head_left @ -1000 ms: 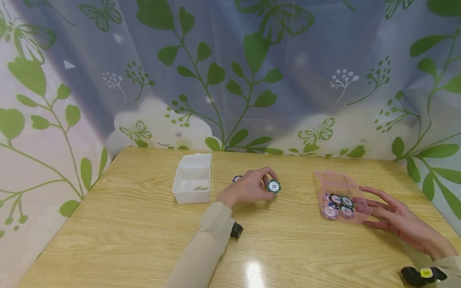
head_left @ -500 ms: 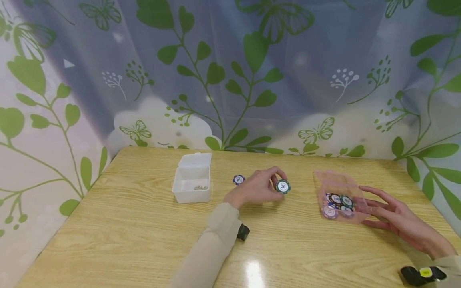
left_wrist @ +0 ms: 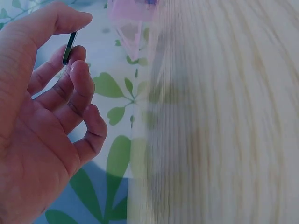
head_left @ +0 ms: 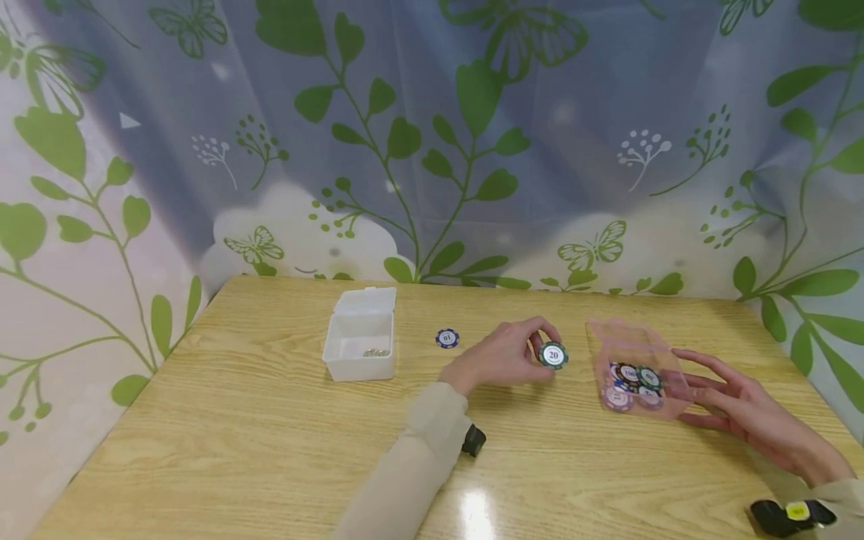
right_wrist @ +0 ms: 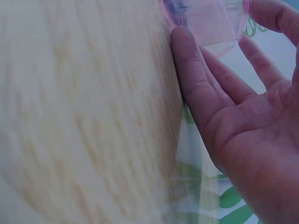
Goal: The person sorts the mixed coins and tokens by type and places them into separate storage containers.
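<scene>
Between thumb and fingers, my left hand (head_left: 502, 356) pinches a green-edged poker chip (head_left: 553, 355) marked 20, its face turned toward the head camera. In the left wrist view, that chip (left_wrist: 70, 48) shows edge-on. Just to the right stands a clear pink plastic box (head_left: 637, 341) with its lid up. Several poker chips (head_left: 634, 382) lie inside, one marked 100. My right hand (head_left: 749, 409) rests at the right side of this box, fingers extended and fingertips touching its wall. The right wrist view shows these fingers (right_wrist: 189, 60) beside the pink wall, the lowest along the table.
A white box (head_left: 358, 366) with its lid raised stands left of centre, small shiny pieces (head_left: 376, 352) inside. Between the boxes a blue-edged chip (head_left: 447, 338) marked 10 lies flat on the wooden table (head_left: 236, 420). A patterned curtain (head_left: 432, 150) hangs behind the table.
My left hand has moved right with the green-edged chip, closer to the pink box. The blue-edged chip behind it has come into full view. My right hand has stayed in place.
</scene>
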`<state>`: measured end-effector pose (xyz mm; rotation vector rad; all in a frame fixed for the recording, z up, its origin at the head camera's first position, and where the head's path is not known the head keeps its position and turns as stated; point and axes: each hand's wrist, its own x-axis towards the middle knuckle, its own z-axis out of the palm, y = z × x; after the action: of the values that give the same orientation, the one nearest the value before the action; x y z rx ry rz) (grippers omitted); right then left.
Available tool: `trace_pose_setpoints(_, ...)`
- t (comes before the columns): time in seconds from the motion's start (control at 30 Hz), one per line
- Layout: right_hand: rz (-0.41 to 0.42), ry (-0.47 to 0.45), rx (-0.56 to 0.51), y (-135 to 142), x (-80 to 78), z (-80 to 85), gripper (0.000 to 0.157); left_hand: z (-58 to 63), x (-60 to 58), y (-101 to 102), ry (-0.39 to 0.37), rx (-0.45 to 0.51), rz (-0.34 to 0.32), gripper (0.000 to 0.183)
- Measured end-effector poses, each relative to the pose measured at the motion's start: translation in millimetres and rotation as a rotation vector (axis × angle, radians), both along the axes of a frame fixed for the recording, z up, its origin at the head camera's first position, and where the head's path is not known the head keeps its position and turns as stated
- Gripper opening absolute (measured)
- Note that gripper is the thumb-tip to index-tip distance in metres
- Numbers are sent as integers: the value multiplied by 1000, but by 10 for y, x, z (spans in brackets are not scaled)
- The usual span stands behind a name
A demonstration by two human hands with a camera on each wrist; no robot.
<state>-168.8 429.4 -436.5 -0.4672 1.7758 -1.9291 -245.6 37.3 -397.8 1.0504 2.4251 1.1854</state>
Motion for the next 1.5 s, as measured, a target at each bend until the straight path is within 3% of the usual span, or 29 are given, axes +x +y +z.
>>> trace_pose_setpoints(0.7,-27,6,38,-16,16,11,56,-36,8,434,-53,57,-34,37)
trace_pose_setpoints(1.0,24,16,-19,-16,-9,-4,58,-22,33,580,-22,55,20,37)
trace_pose_setpoints(1.27,15,15,-2,2,-6,-8,58,-7,71,709,-33,56,61,37)
trace_pose_setpoints(1.5,2,13,14,6,-1,-5,58,-16,115,844,8,42,89,35)
